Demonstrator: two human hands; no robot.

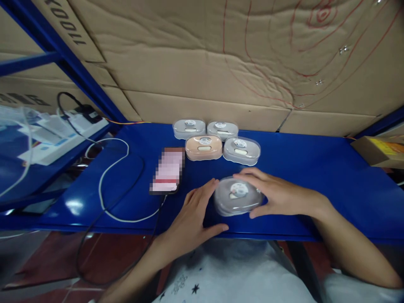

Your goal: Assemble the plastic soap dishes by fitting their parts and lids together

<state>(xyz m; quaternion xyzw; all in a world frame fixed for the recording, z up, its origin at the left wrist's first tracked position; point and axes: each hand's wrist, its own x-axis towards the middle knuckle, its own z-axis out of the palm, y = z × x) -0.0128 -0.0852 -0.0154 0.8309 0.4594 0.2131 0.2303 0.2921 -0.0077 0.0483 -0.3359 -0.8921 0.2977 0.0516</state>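
Note:
A grey oval plastic box (232,204) with a clear lid, a round white label and a small pale tab lies near the front of the blue table, slightly blurred. My right hand (268,189) grips it from the right, fingers over the far edge and thumb at the near side. On the box's left is my left hand (198,206), open, thumb apart; its fingertips are at the box's edge, and whether they touch it I cannot tell. Behind it stand more such boxes: an orange one (203,151), a grey one (243,154), and two grey ones (189,131) at the back.
A phone (167,170) with a blurred screen lies left of the boxes. White and black cables (101,189) loop over the blue tabletop (303,168). A power strip (63,143) is at the left, a cardboard box (378,151) at the right. Cardboard sheets (176,84) form the back wall.

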